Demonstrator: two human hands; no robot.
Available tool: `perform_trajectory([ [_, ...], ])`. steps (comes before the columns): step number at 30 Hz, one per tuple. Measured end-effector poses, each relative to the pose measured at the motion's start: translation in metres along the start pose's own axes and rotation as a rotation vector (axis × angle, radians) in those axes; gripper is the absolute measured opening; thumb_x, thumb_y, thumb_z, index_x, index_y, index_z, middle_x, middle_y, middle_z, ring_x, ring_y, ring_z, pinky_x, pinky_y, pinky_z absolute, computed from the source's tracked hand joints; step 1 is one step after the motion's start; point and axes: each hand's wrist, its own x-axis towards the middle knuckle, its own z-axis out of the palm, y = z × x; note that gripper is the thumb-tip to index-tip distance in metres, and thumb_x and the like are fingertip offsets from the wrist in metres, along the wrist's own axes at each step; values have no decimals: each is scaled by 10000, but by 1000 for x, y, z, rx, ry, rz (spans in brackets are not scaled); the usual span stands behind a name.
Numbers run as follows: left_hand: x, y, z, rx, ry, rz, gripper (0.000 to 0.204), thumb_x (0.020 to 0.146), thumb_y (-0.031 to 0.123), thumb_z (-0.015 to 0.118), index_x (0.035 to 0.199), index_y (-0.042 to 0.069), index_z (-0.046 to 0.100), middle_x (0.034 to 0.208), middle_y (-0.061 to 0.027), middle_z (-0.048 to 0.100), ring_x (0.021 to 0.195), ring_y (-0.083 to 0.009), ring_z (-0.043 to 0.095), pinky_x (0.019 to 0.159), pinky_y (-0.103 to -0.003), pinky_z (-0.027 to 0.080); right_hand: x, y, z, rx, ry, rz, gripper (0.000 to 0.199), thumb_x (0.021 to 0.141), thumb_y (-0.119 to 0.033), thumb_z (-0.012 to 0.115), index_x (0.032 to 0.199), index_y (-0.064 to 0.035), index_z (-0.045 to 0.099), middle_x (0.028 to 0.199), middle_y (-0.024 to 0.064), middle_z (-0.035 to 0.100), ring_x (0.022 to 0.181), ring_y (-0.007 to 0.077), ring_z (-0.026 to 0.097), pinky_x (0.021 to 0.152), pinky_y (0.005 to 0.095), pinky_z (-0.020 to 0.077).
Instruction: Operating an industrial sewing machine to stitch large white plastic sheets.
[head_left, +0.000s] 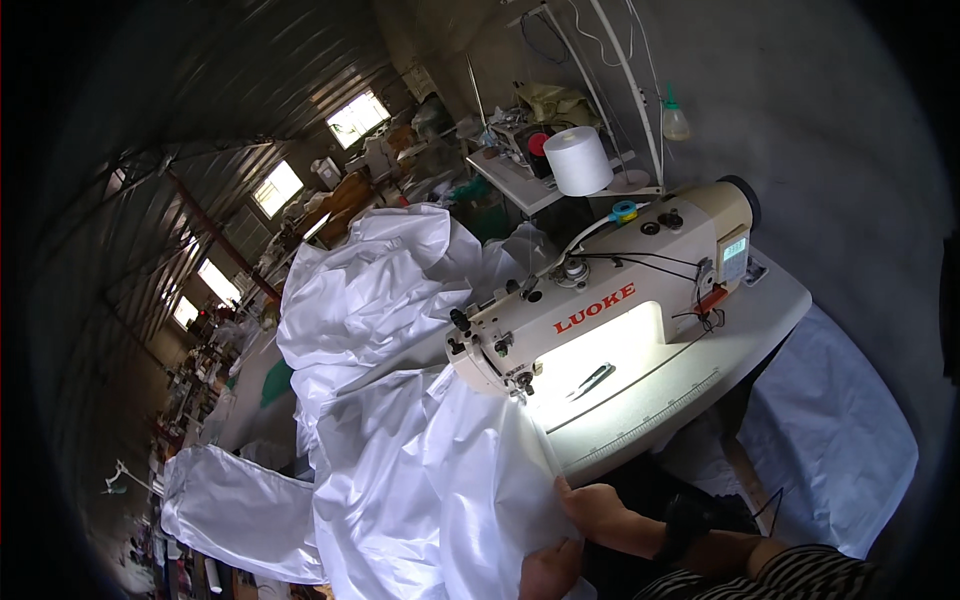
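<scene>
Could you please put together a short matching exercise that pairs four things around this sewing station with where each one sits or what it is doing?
Things:
1. white fabric
2. thread cone
3. right hand
4. scissors

Places or states:
A. lying on the lit table bed under the sewing machine's arm
B. standing upright behind the machine
C. heaped to the left of the machine and hanging off the table edge
D. resting on the fabric's edge at the table's near rim

Pairs: 1-C, 2-B, 3-D, 4-A
</scene>
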Motion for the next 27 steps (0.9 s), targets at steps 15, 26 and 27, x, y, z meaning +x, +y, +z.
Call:
perform_trajectory([
  [15,116,-77,13,148,68,-131,58,856,87,591,822,44,574,749,-158,636,639,-379,630,597,-474,514,118,33,-30,212,-90,88,260,966,-148,465,1064,36,620,737,111,697,644,267,700,528,388,546],
  [26,39,-32,37,-9,311,-394,276,905,168,594,1120,-5,588,879,-189,651,731,-361,651,629,-476,523,42,36,-53,449,146,-7,514,911,-296,643,1293,11,489,838,171,681,754,343,685,694,413,546],
  [27,22,-24,41,-66,355,-433,240,892,147,614,1066,-17,606,849,-187,650,699,-359,647,607,-465,514,17,42,-49,451,126,-3,514,911,-296,643,1293,11,489,838,171,681,754,343,685,694,413,546],
])
